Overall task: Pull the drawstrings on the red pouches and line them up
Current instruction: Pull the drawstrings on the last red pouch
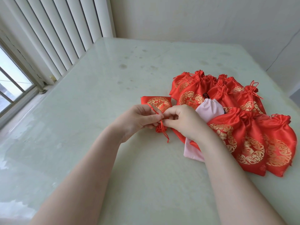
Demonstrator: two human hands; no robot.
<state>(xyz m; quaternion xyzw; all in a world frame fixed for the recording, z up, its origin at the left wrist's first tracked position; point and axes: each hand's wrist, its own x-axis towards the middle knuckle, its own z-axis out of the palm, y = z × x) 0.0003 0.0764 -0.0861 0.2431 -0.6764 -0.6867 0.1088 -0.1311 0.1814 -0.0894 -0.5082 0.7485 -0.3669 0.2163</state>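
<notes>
while both hands work: a red pouch (156, 103) lies flat on the pale green worktop (97, 95), just left of the pile of red pouches (235, 120)
left hand (138, 120): fingers curled, pinching the red drawstring (160, 123) that loops over its thumb side
right hand (183, 120): fingers curled, pinching the same drawstring at the gathered neck (160, 128), fingertips touching the left hand's
pouch in hand: its neck is bunched near the person, cord ends trailing onto the worktop; the hands hide its middle
pile: heaped right of the held pouch, necks mostly drawn shut, overlapping, not in a row
pink pouches: one (209, 110) wedged in the pile just right of the right hand, another (192, 151) under the right wrist
dark object (205, 95): small, half buried in the pile, cannot tell what
blinds (56, 33): white vertical slats far left of the pile, window (13, 78) beside them
wall (194, 18): plain, behind the pile
writing: gold round emblems on the pouches, characters too blurred to read
</notes>
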